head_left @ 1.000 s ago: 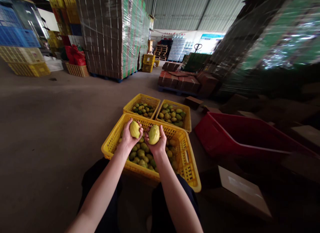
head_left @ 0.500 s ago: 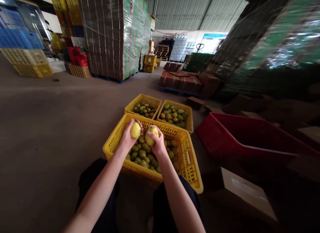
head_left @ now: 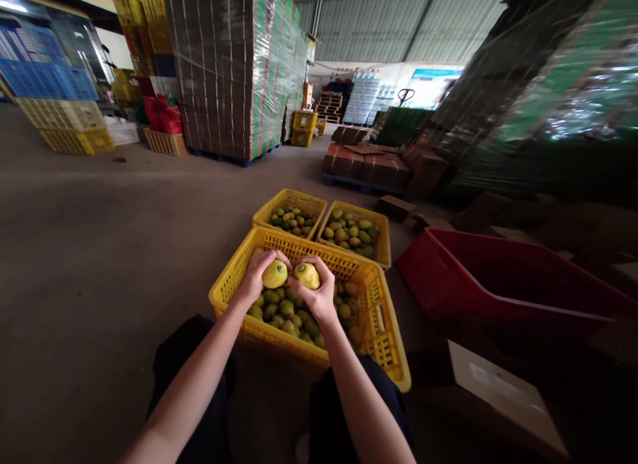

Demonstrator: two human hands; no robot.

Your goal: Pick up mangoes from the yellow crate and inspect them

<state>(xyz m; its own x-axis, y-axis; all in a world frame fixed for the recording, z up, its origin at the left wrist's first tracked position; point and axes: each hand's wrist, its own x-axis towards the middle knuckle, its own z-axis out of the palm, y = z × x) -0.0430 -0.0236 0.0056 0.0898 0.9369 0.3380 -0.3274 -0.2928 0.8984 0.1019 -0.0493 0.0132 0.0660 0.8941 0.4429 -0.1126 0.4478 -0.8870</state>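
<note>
Lemons first: one yellow lemon in each hand. My left hand [head_left: 255, 276] is wrapped around the left lemon [head_left: 274, 274], fingers curled over its far side. My right hand [head_left: 321, 292] is closed on the right lemon [head_left: 306, 275], fingers arched over the top. Both fruits sit side by side, just about touching, and the two hands nearly meet at the fingertips above them.

Both hands are held over the far half of the near yellow crate [head_left: 386, 348], just inside its far rim. That crate sits on the floor right in front of my knees and holds a layer of loose fruit [head_left: 286, 311], greener and darker than the two I'm gripping.

Beyond it, touching its far wall, two smaller yellow crates side by side: left small crate [head_left: 279, 207] and right small crate [head_left: 383, 241], each with green-yellow fruit inside.

Right of the crates: a red tub [head_left: 498, 284], tilted. Nearer me on the right, a cardboard box [head_left: 503, 394] on the floor.

Further out: a wrapped pallet stack [head_left: 234, 72] left of centre, low brown cartons [head_left: 369, 165] on a pallet behind the small crates, stacked blue and yellow crates [head_left: 54, 98] at far left. Bare concrete floor [head_left: 100, 251] on the left.
</note>
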